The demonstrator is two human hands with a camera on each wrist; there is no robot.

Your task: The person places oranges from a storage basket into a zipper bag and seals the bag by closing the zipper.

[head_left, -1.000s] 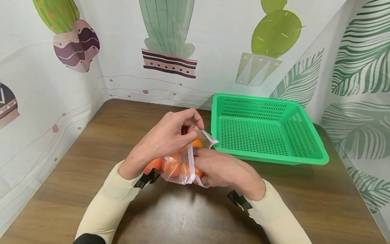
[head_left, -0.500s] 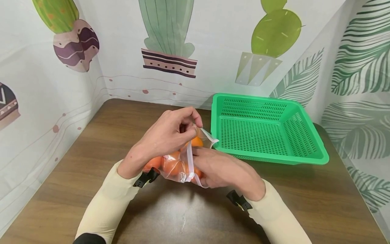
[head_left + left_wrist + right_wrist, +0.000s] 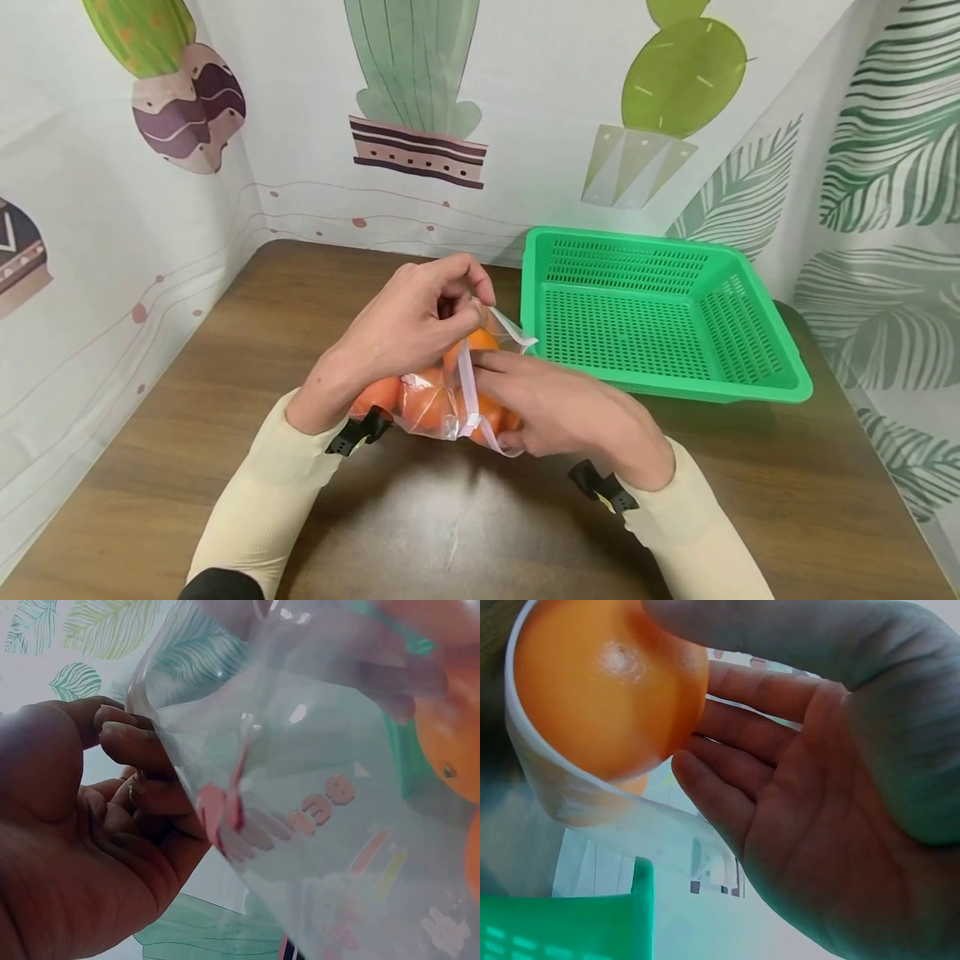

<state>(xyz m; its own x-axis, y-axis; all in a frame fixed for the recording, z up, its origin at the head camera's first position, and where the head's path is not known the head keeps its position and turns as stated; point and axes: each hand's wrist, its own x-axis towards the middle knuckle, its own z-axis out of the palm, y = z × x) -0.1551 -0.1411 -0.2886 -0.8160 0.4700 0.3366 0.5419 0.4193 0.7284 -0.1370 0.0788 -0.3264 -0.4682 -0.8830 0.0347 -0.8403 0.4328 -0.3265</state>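
Note:
A clear plastic bag (image 3: 467,385) with a pale strip along its mouth lies mid-table, several oranges (image 3: 426,402) inside. Its upper edge is pinched between the thumb and index finger of my left hand (image 3: 397,321). Printed letters and a small white rabbit show on the bag's film (image 3: 300,817) in the left wrist view. My right hand (image 3: 562,408) reaches into the bag's mouth, its fingertips partly hidden in the head view. In the right wrist view its thumb and fingers grip one orange (image 3: 607,690) from two sides, at the bag's rim.
A green perforated basket (image 3: 772,392) stands at the back right, close beside the bag's mouth, with no fruit in it. Behind the wooden table (image 3: 420,533) hangs a white cloth (image 3: 525,108) printed with cacti and leaves.
My right hand has shifted slightly, its wrist moving right, and more of the orange by its fingers shows. My left hand has risen a little with the bag's edge.

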